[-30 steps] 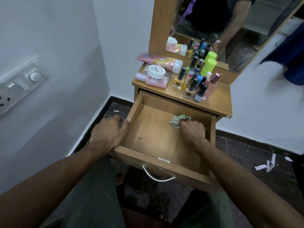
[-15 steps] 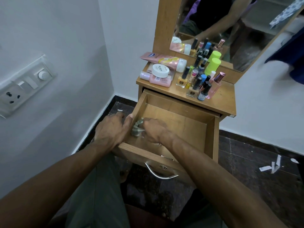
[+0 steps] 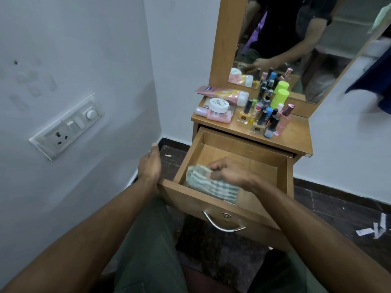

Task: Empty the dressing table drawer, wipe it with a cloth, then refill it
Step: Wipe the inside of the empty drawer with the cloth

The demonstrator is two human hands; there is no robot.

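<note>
The wooden drawer [image 3: 243, 153] of the dressing table is pulled out, with only a cloth inside it. My right hand [image 3: 229, 172] grips a green and white striped cloth [image 3: 208, 182] in the drawer's front left corner. My left hand [image 3: 150, 164] is off the drawer, just left of its front left corner, fingers straight and raised, holding nothing. The cosmetics stand on the tabletop [image 3: 294, 136]: a pink tube [image 3: 222, 94], a white jar [image 3: 219, 105], several nail polish bottles [image 3: 263, 119], a green-capped bottle [image 3: 279, 98] and a pink perfume bottle [image 3: 284, 119].
A mirror [image 3: 296, 39] rises behind the tabletop and reflects a person. The white wall with a switch and socket panel [image 3: 67, 125] is close on the left. The dark floor holds paper scraps [image 3: 372, 229] at the right. The drawer's metal handle [image 3: 222, 224] faces me.
My right hand drew the cloth from the drawer's back right to its front left corner, and the cloth now lies more spread out. My left hand let go of the drawer's left side.
</note>
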